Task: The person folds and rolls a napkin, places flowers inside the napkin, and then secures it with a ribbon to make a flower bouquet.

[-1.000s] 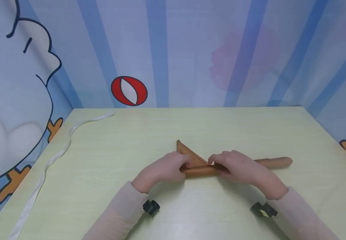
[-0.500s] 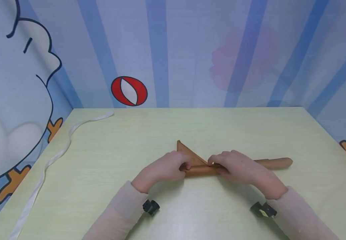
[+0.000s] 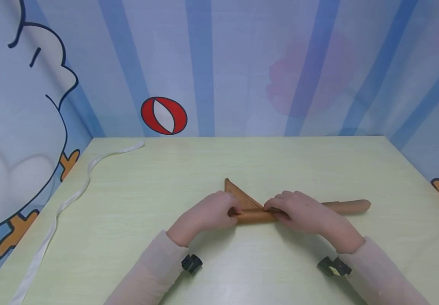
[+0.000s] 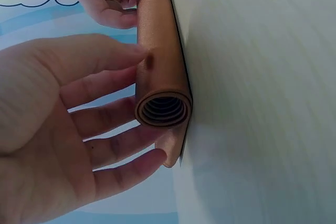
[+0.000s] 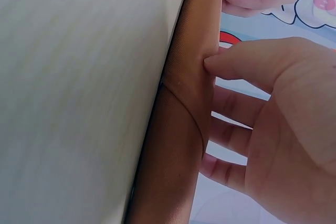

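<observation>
A brown leather-like mat (image 3: 255, 216), rolled into a tube, lies on the table in front of me. One flat triangular corner (image 3: 240, 195) sticks out behind the roll. My left hand (image 3: 213, 212) grips the roll's left end, its thumb (image 4: 118, 53) on the near side and the fingers behind. In the left wrist view, the roll's open end (image 4: 164, 109) shows tight spiral layers. My right hand (image 3: 299, 212) holds the roll near its middle, thumb pressed against it, with the fingers on the far side. Past this hand the narrower right end (image 3: 350, 206) reaches out over the table.
A long white ribbon (image 3: 86, 182) winds along the left side of the pale table (image 3: 158, 186). Behind the table stands a striped blue backdrop (image 3: 238, 72) with cartoon prints. Each wrist carries a small black camera (image 3: 191, 263).
The roll has turned very slightly away from me under the fingers, and the hands stay almost in place. The ribbon has not moved.
</observation>
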{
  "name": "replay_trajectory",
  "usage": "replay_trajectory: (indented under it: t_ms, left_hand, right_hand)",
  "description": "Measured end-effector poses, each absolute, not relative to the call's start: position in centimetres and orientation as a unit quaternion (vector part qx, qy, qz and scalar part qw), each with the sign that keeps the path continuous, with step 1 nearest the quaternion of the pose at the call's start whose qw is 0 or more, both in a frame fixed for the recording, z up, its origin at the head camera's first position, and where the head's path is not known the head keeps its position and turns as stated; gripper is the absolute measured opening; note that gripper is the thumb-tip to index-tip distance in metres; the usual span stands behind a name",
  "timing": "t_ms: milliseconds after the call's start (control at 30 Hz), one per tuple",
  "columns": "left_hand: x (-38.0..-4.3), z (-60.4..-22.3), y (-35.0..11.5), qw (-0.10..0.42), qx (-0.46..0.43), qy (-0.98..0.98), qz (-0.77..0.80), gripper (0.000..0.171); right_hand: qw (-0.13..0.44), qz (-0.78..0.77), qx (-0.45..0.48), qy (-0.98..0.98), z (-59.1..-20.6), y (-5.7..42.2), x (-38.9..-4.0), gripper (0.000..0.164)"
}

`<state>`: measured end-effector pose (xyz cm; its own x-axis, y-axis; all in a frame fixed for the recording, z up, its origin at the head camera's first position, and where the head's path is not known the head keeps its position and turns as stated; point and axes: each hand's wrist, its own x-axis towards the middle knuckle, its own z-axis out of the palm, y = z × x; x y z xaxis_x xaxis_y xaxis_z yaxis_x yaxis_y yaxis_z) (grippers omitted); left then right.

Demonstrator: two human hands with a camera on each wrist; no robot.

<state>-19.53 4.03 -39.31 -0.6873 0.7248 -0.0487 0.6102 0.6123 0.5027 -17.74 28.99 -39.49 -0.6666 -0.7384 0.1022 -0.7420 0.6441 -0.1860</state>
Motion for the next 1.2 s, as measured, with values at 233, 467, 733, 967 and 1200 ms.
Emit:
replay_trajectory:
  t_ms: [233, 467, 733, 967, 1200]
  left_hand:
    - [-19.27, -39.25, 4.07, 0.098, 0.375, 0.902, 0.187, 0.021]
    - [-19.29, -39.56, 4.2, 0.085, 0.375, 0.907, 0.171, 0.027]
    - [-19.49, -39.63, 4.23, 0.092, 0.381, 0.899, 0.192, 0.017]
    - [-19.5, -39.65, 4.16, 0.103, 0.385, 0.894, 0.202, 0.018]
    - [-19.43, -39.33, 4.05, 0.144, 0.374, 0.887, 0.229, 0.015]
  right_hand:
    - [0.021, 0.093, 0.409, -0.908, -39.68, 28.91, -17.71, 0.024]
    - [0.016, 0.094, 0.403, -0.91, -39.78, 28.61, -17.83, 0.027]
    - [0.021, 0.093, 0.409, -0.907, -39.92, 28.36, -18.07, 0.028]
    - [0.019, 0.094, 0.417, -0.904, -39.69, 28.26, -18.01, 0.023]
    - [0.009, 0.106, 0.409, -0.906, -39.63, 28.35, -17.82, 0.018]
